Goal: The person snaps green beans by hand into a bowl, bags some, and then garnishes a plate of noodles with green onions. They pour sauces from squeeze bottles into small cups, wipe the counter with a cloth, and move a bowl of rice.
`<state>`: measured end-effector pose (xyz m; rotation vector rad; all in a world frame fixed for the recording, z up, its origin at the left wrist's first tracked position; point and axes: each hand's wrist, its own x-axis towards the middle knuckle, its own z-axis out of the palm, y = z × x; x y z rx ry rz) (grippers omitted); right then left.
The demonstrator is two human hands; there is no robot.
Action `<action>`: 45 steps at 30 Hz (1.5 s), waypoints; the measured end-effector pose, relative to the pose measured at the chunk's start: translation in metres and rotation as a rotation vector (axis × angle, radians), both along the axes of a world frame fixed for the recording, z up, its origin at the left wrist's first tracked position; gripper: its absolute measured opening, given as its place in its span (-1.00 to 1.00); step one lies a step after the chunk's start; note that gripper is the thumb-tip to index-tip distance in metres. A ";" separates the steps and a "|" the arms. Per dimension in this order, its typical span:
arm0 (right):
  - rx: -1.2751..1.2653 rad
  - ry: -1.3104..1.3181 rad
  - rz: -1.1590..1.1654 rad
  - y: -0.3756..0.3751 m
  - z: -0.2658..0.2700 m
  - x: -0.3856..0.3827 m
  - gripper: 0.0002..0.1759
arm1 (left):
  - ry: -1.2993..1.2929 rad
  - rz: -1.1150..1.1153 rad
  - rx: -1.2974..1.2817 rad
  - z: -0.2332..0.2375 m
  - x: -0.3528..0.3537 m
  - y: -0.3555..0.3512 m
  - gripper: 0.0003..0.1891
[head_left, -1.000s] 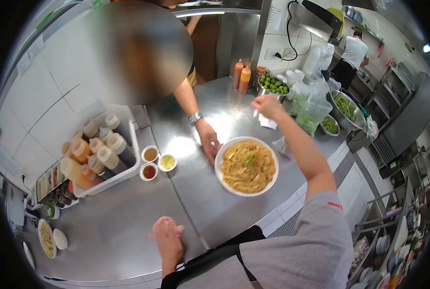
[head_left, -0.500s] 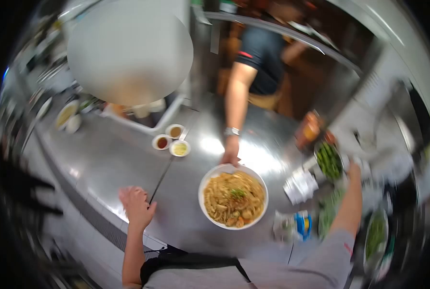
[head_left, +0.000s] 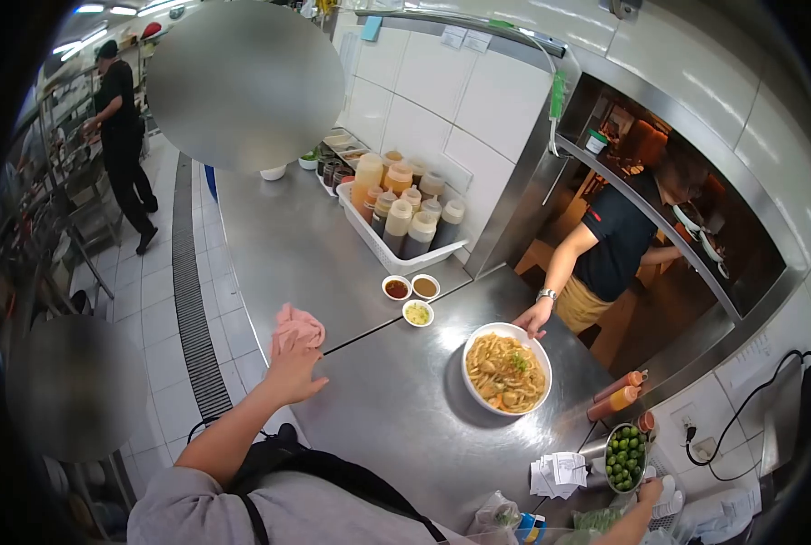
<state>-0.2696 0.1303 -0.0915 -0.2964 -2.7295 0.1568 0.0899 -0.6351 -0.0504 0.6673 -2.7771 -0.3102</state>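
My left hand [head_left: 294, 374] is on a crumpled pink cloth [head_left: 298, 327] at the near edge of the steel counter, fingers over the cloth and thumb out to the side. At the lower right, my right hand [head_left: 649, 492] is beside a metal container of green limes [head_left: 625, 459], close to some white cups [head_left: 667, 500]; its fingertips are too small to make out. In front of me is a white bowl of noodles [head_left: 507, 368] topped with chopped green. A co-worker's hand [head_left: 534, 316] grips its far rim through the serving window.
Three small sauce cups [head_left: 416, 313] stand near the counter seam. Behind them is a white tray [head_left: 405, 263] of squeeze bottles. Paper slips [head_left: 558, 474] and orange sauce bottles [head_left: 614, 398] are at right. Another person [head_left: 119, 136] stands in the left aisle.
My view has turned left, bringing the aisle and bottle tray into sight. My left hand stays by the near edge, its cloth now plainly visible. The co-worker still grips the bowl.
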 end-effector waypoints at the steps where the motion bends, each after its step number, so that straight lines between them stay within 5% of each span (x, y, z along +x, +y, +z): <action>1: 0.002 0.003 0.005 0.009 0.007 -0.007 -0.84 | -0.033 -0.034 0.037 -0.001 0.002 -0.001 -0.53; 3: 0.242 -0.250 0.090 0.026 0.031 -0.022 -0.83 | -0.057 -0.068 0.072 -0.004 0.004 -0.006 -0.50; 6: 0.062 -0.589 -0.110 -0.048 0.125 0.015 -0.82 | -0.077 -0.104 0.104 -0.017 -0.003 -0.017 -0.49; 12: 0.157 -0.356 0.734 -0.273 0.235 0.142 -0.80 | 0.016 -0.237 -0.001 -0.051 -0.034 -0.031 -0.45; 14: -0.059 -0.463 0.944 -0.367 0.247 0.177 -0.81 | 0.095 -0.203 -0.047 -0.060 -0.047 -0.044 -0.45; 16: 0.039 -0.425 1.361 -0.436 0.219 0.169 -0.81 | 0.077 -0.200 -0.138 -0.062 -0.052 -0.070 -0.46; 19: -0.124 -0.375 1.483 -0.560 0.154 0.176 -0.87 | 0.080 -0.234 -0.187 -0.076 -0.060 -0.113 -0.47; 23: -0.312 -0.006 1.320 -0.691 0.034 0.167 -0.89 | 0.056 -0.246 -0.168 -0.064 -0.080 -0.186 -0.49; 25: -0.114 0.046 1.212 -0.733 -0.007 0.155 -0.82 | 0.094 -0.287 -0.139 -0.070 -0.090 -0.222 -0.50; 30: -0.110 0.051 0.999 -0.796 -0.025 0.145 -0.72 | 0.162 -0.363 -0.180 -0.069 -0.128 -0.295 -0.53; 33: -0.169 0.173 1.017 -0.828 0.026 0.126 -0.54 | 0.160 -0.378 -0.154 -0.071 -0.147 -0.313 -0.52; 37: -0.484 0.363 0.979 -0.899 0.121 0.029 -0.58 | 0.206 -0.387 -0.070 -0.069 -0.159 -0.317 -0.52; 41: -0.553 0.222 0.889 -0.982 0.188 -0.053 -0.51 | 0.230 -0.403 -0.060 -0.076 -0.162 -0.321 -0.51; 45: -0.219 0.073 0.811 -1.038 0.204 -0.117 -0.42 | 0.225 -0.405 -0.036 -0.072 -0.160 -0.322 -0.50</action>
